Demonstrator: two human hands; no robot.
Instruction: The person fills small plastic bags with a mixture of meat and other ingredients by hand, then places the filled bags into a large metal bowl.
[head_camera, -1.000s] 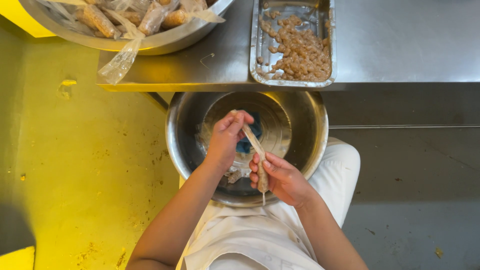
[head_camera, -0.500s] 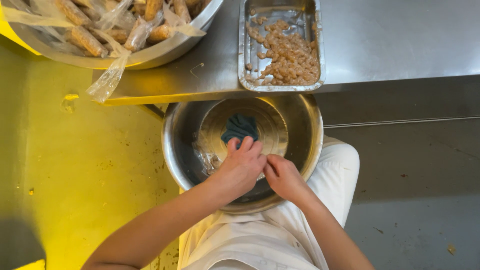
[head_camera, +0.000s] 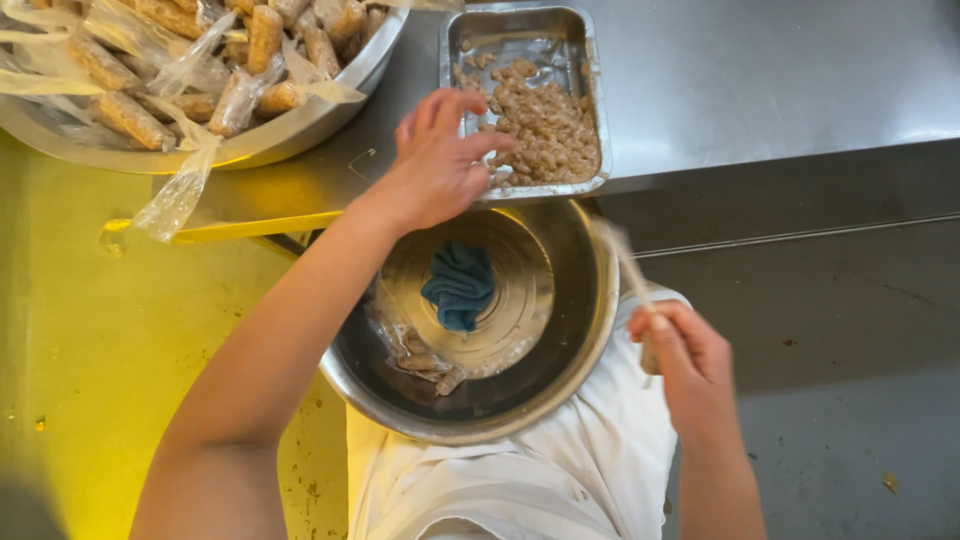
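My left hand (head_camera: 440, 160) is raised over the front left corner of a rectangular metal tray (head_camera: 590, 110) of small brown peeled pieces, fingers apart and holding nothing I can see. My right hand (head_camera: 685, 355) is off to the right of a round steel bowl (head_camera: 560, 370) on my lap, shut on a thin pale strip of clear wrapper (head_camera: 625, 262) that trails up and is blurred. Inside the bowl lie a blue cloth (head_camera: 458, 285) and several crumpled clear wrappers (head_camera: 415, 350).
A large steel basin (head_camera: 300, 130) at the top left holds several brown sausage-like sticks in clear plastic wrappers, some hanging over its rim. Both it and the tray stand on a steel counter (head_camera: 780, 70). Yellow floor lies to the left, grey floor to the right.
My left hand has risen from the bowl up to the tray's near corner. My right hand has swung out to the right of the bowl with the wrapper strip.
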